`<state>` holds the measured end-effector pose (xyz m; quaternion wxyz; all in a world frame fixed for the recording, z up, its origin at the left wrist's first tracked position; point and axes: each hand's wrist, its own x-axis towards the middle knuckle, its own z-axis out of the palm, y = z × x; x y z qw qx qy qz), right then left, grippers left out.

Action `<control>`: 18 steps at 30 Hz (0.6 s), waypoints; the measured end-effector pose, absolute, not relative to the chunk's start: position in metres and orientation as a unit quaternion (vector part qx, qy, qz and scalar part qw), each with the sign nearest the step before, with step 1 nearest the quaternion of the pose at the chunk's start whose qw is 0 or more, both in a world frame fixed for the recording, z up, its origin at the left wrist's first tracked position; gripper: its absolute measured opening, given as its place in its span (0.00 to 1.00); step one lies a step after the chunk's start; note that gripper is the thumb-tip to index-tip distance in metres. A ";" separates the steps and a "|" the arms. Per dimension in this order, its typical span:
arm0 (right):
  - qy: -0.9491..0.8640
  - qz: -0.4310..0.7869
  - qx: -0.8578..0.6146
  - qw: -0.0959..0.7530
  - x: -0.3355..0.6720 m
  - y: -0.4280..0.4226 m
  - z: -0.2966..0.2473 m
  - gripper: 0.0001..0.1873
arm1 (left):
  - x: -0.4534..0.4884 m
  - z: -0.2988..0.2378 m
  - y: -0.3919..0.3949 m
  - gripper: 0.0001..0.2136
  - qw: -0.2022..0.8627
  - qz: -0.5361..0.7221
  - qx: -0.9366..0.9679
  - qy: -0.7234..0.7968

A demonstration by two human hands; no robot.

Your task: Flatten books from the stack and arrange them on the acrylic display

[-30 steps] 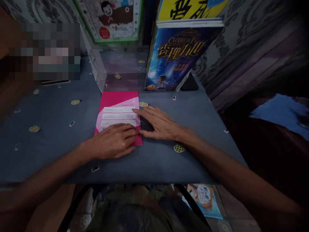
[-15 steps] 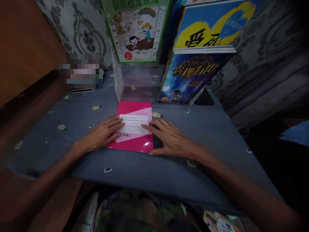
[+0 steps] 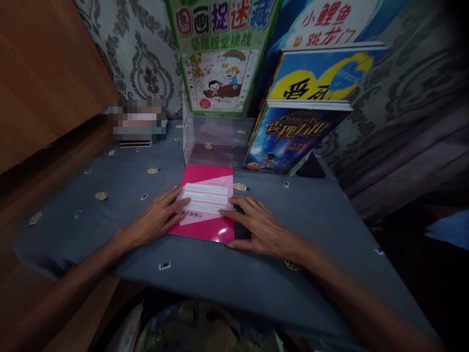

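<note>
A pink booklet (image 3: 209,182) with white text strips lies flat in the middle of a table covered by a blue-grey cloth (image 3: 110,195). My left hand (image 3: 158,218) rests open on the booklet's left edge, fingers stretched flat. My right hand (image 3: 258,227) lies open at the booklet's right edge, fingertips on the cover. Under its palm sits a small dark object (image 3: 242,231), mostly hidden.
A clear plastic stand (image 3: 216,139) is just behind the booklet. Picture books lean against the patterned wall: a green one (image 3: 220,58), a yellow-and-blue one (image 3: 322,73), a dark blue one (image 3: 293,139). A small stack of things (image 3: 137,124) sits at the back left. A wooden panel (image 3: 40,73) stands left.
My left hand slid from the booklet's lower right to its left edge. The right hand stayed at the right edge. The view tilted upward, showing more of the books.
</note>
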<state>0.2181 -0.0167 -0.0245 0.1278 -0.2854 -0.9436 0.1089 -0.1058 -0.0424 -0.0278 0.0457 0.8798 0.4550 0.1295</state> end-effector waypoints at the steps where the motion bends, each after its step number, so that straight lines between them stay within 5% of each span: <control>1: -0.943 0.112 -0.287 0.125 0.218 -0.017 -0.024 0.35 | -0.107 -0.029 -0.040 0.24 0.047 0.134 0.873 0.466; 18: -0.942 0.103 -0.295 0.122 0.218 -0.053 -0.028 0.27 | -0.113 -0.027 -0.033 0.22 0.049 0.131 0.876 0.461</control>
